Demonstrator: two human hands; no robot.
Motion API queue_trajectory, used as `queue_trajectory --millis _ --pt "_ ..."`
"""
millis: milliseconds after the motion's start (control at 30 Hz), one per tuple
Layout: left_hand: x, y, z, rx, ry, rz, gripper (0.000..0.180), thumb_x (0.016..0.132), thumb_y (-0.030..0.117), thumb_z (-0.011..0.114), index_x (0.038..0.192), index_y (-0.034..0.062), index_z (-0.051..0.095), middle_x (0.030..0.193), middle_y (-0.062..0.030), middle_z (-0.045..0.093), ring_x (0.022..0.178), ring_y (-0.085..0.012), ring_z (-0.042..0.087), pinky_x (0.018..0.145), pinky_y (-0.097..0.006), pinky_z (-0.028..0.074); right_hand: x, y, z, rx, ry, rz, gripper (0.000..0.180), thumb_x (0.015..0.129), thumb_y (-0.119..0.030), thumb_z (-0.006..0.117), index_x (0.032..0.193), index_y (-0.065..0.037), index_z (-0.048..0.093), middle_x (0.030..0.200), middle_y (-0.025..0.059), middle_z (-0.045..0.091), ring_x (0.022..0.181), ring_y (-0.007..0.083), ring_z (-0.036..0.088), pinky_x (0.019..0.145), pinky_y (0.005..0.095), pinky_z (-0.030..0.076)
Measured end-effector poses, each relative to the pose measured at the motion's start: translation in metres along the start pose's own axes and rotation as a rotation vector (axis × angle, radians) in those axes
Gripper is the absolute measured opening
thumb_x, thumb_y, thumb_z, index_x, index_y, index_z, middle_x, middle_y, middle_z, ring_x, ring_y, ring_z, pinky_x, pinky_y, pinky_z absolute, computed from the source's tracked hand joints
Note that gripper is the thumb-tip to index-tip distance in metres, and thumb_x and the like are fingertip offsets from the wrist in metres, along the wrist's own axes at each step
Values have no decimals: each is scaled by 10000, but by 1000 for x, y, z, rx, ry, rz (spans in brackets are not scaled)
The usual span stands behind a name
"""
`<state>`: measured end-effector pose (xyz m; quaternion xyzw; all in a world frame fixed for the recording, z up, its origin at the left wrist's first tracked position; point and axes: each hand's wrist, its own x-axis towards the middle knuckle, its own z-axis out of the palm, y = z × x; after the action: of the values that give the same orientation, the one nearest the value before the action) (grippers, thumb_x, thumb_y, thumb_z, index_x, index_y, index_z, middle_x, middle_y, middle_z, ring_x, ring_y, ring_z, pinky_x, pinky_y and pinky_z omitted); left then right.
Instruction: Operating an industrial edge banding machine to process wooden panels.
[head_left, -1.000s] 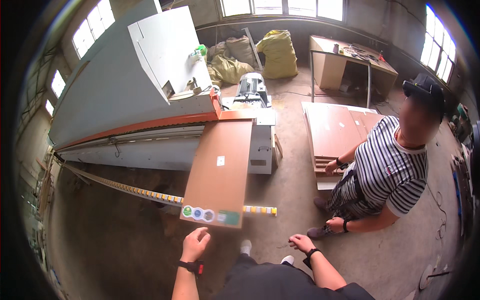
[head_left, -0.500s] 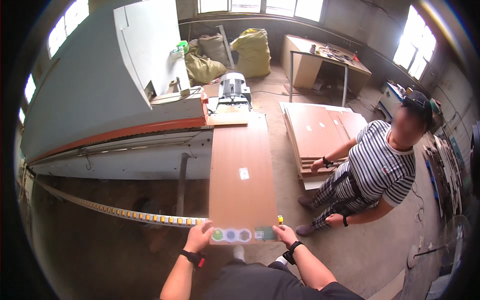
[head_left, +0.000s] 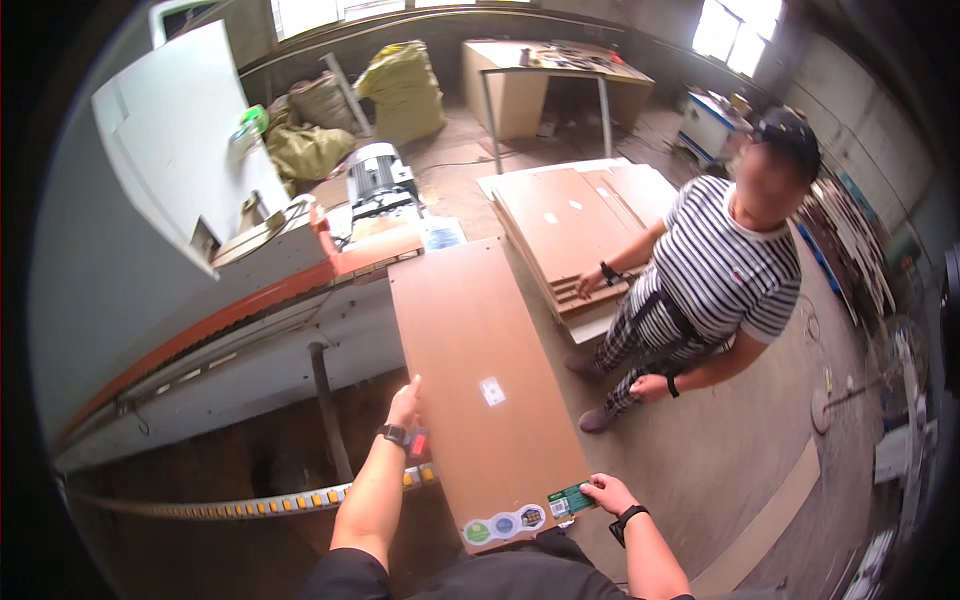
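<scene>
Head cam: left hand [head_left: 404,404] flat on the board's [head_left: 480,385] edge, right hand [head_left: 606,492] gripping its near corner. Board's resting on the machine [head_left: 250,300], mid-feed I'd guess; next needs a straight push.

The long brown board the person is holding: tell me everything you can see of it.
The long brown board is a flat rectangular panel that looks like laminated wood, smooth and reddish brown. A small pale sticker sits near its middle, and round stickers and a green label mark its near end. It lies roughly level, with its far end at the orange-edged machine. The left hand rests on its left long edge, and the right hand holds its near right corner. Nothing lies on top of it.
</scene>
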<state>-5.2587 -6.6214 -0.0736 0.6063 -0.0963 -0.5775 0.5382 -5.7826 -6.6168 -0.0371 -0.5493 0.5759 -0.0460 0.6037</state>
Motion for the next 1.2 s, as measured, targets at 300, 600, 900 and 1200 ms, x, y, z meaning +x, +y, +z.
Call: queue_trajectory --millis 300,600,900,1200 --pt "20 -38 81 92 145 64 527 1028 416 549 1167 -84 636 1087 -163 712 900 -270 705 809 -417 579 -62 71 10 114 196 25 405 898 -298 757 1135 17 664 964 61 703 865 118 633 791 287 521" --pt "-134 45 121 -74 -67 315 513 1037 402 533 1148 -90 627 1091 -157 699 936 -256 687 842 -379 562 -105 85 41 200 242 -123 525 867 -482 752 1088 -11 681 934 76 700 820 153 640 743 312 530" --pt "-311 47 167 -229 -507 556 518 1033 444 530 1212 -36 601 1130 -127 690 981 -229 668 854 -361 541 -172 -1 33 597 564 -512 329 941 -350 715 1051 -55 619 870 -20 644 740 66 576 645 257 494" --pt "-382 -87 217 262 -878 656 326 1031 259 567 1226 -1 601 1084 -34 658 969 -125 581 858 -289 467 -373 15 32 1127 1187 -721 403 898 -198 739 1218 -8 583 1104 101 684 1011 179 647 882 317 522"
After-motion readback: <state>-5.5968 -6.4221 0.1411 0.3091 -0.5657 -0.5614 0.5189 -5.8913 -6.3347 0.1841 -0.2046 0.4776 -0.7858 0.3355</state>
